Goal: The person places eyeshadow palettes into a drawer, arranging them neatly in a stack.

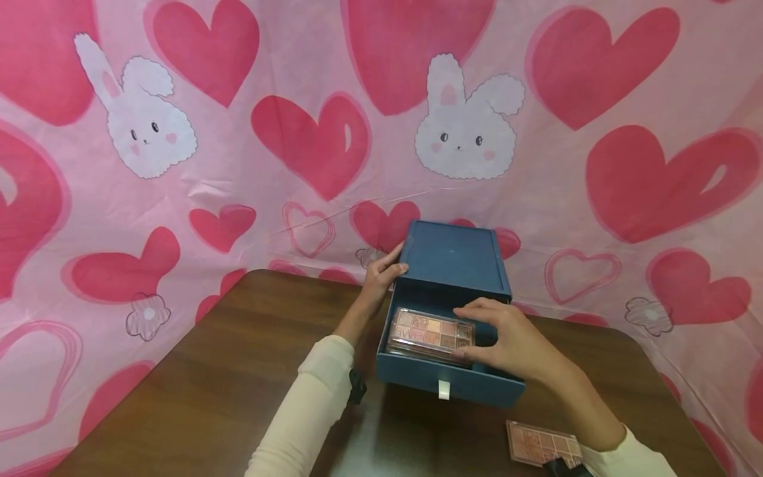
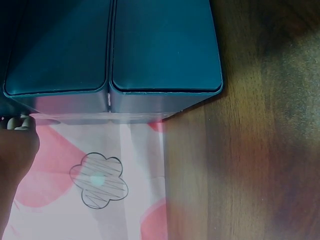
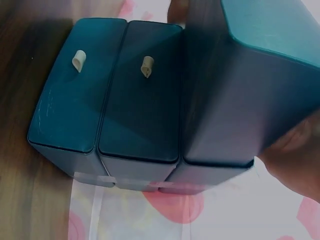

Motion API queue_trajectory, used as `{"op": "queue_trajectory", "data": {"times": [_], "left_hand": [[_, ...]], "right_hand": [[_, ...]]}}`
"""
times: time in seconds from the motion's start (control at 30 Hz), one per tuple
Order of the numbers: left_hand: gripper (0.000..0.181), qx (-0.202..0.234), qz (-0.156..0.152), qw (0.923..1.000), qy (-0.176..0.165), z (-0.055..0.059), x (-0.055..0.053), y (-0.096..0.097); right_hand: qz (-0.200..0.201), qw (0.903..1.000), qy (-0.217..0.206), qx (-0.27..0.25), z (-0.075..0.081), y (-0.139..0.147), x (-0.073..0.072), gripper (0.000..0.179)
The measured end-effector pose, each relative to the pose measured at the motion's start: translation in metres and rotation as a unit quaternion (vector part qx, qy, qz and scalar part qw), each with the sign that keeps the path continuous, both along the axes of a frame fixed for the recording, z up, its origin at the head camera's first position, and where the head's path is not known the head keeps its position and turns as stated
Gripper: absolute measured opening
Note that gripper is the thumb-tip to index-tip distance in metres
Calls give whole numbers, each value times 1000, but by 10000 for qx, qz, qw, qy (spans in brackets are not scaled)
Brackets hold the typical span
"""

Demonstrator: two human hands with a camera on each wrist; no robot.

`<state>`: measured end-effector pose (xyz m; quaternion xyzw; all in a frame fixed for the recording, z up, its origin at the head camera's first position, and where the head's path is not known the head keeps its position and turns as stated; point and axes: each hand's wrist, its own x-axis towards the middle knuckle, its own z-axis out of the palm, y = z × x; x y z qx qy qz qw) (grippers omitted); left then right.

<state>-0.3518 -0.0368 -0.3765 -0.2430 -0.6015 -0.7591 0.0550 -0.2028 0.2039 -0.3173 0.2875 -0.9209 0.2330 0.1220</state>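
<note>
A blue drawer unit (image 1: 456,255) stands on the table with its top drawer (image 1: 417,372) pulled out. Inside that drawer, on the left, lies an eyeshadow palette (image 1: 426,331) with a clear lid, seemingly stacked on another. My right hand (image 1: 512,338) reaches in from the right and pinches the palette's right end between thumb and fingers. My left hand (image 1: 378,278) rests against the unit's upper left side, fingers straight along it and thumb at the top edge. In the right wrist view, part of the right hand (image 3: 295,160) shows beside the pulled-out drawer (image 3: 240,100).
Another makeup palette (image 1: 539,444) lies on the brown wooden table (image 1: 238,371), near my right forearm. Two lower drawers (image 3: 140,110) are closed and have small pale pull tabs. A pink cloth with hearts and rabbits (image 1: 381,152) hangs right behind the table.
</note>
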Motion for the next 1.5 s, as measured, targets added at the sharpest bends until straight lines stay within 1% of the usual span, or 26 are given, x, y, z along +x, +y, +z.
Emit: {"op": "queue_trajectory", "data": {"times": [0.13,0.27,0.37,0.43,0.5,0.6,0.7,0.8,0.9,1.03,1.17,1.23,1.27,1.37,1.47,1.5], "left_hand": [[64,-47,-27,9999,-91,0,1,-1],[64,-82,-11,9999,-136,-1,1,-2],[63,-97,20,9999,-53,0,0,-2],[63,-110,27,9999,7,1,-1,-2],[63,-121,48,9999,53,1,-1,-2],[63,-89,96,9999,87,2,-1,-2],[63,-46,132,9999,69,1,-1,-2],[63,-45,127,9999,-1,0,-1,-2],[64,-53,130,9999,-39,-1,-1,-2],[65,-80,123,9999,-48,-2,-1,-2],[65,-108,70,9999,-58,-3,-1,-2],[65,-116,60,9999,-55,-2,-1,-2],[64,-112,62,9999,-46,-2,-1,-2],[64,-103,78,9999,-19,-1,-2,-1],[65,-82,115,9999,6,0,-3,-1],[65,-63,119,9999,16,0,-3,-1]], "right_hand": [[-186,9996,103,-204,-1,9,9,46],[-468,9975,139,-502,-2,22,21,42],[-549,9934,464,-899,-8,32,30,41],[-484,9884,827,-1179,-14,38,35,42],[-372,9832,1097,-1407,-20,45,38,43],[-348,9785,1223,-1621,-31,54,43,45],[-594,9793,1007,-1652,-42,64,49,44],[-847,9807,713,-1611,-56,75,56,42],[-1013,9827,500,-1471,-75,91,61,40],[-1209,9847,305,-1219,-105,117,65,38],[-1209,9864,284,-1073,-133,142,69,39],[-1031,9878,377,-1101,-144,152,70,42],[-992,9884,340,-1099,-149,157,71,42],[-999,9896,-18,-1033,-159,169,73,41],[-1192,9892,-422,-736,-166,179,73,41],[-1159,9900,-473,-652,-169,182,73,43]]}}
